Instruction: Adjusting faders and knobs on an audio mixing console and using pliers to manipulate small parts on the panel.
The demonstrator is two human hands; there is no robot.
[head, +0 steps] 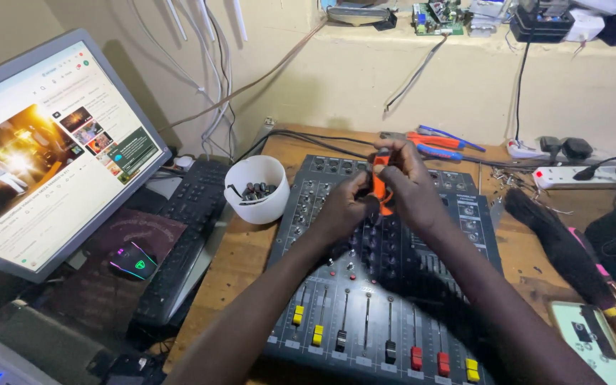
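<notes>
A dark audio mixer point(365, 314) with rows of knobs and coloured faders lies on the wooden bench in front of me. Both hands meet over its upper middle. My right hand point(411, 187) grips an orange-handled tool point(381, 182) that points down at the knob rows. My left hand point(342, 205) is closed beside it, pinching at the tool's tip or a knob; which one is hidden by the fingers. A white plastic cup point(257, 189) holding several small dark knobs stands just left of the mixer.
A lit monitor point(44, 142), a black keyboard point(183, 235) and a glowing mouse point(132, 261) fill the left side. Red and blue pliers point(440, 145) and a white power strip point(572, 175) lie behind the mixer. A dark brush point(557, 242) and a phone point(589, 342) are at the right.
</notes>
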